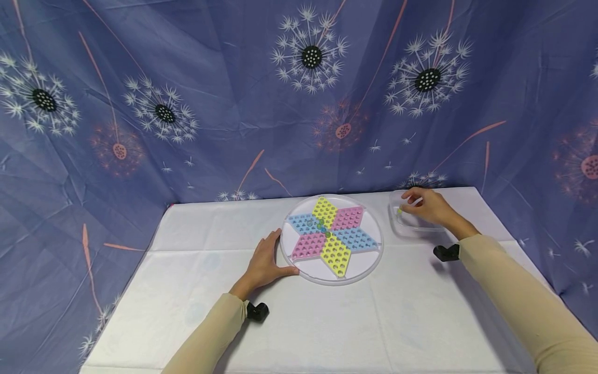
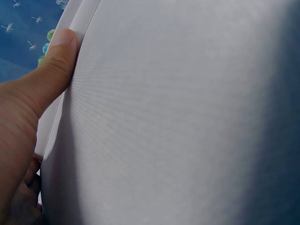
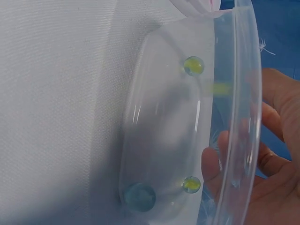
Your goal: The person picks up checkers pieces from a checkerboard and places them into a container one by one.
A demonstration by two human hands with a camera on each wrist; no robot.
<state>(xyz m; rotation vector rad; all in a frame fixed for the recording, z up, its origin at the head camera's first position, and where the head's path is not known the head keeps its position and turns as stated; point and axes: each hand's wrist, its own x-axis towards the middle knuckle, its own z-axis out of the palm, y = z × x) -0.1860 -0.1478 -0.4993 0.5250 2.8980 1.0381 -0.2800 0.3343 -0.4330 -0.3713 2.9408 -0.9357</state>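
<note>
A round white Chinese checkers board [image 1: 306,272] with a star of yellow, pink and blue sections lies on the table. Several green and blue marbles [image 1: 328,235] sit near its centre. My left hand [image 1: 266,262] rests against the board's left rim, thumb and fingers spread along the edge; the thumb [image 2: 58,58] touches the rim. Over a clear plastic box [image 1: 394,221] on the right, my right hand [image 1: 430,208] has its fingertips at the opening, with no marble visible between them. Inside the box lie two yellow-and-clear marbles [image 3: 193,66] and a larger bluish one [image 3: 139,197].
A white cloth [image 1: 187,280] covers the table. Behind it hangs a blue curtain [image 1: 224,114] with dandelion prints. Black devices are worn on the left wrist [image 1: 258,311] and right wrist [image 1: 446,253].
</note>
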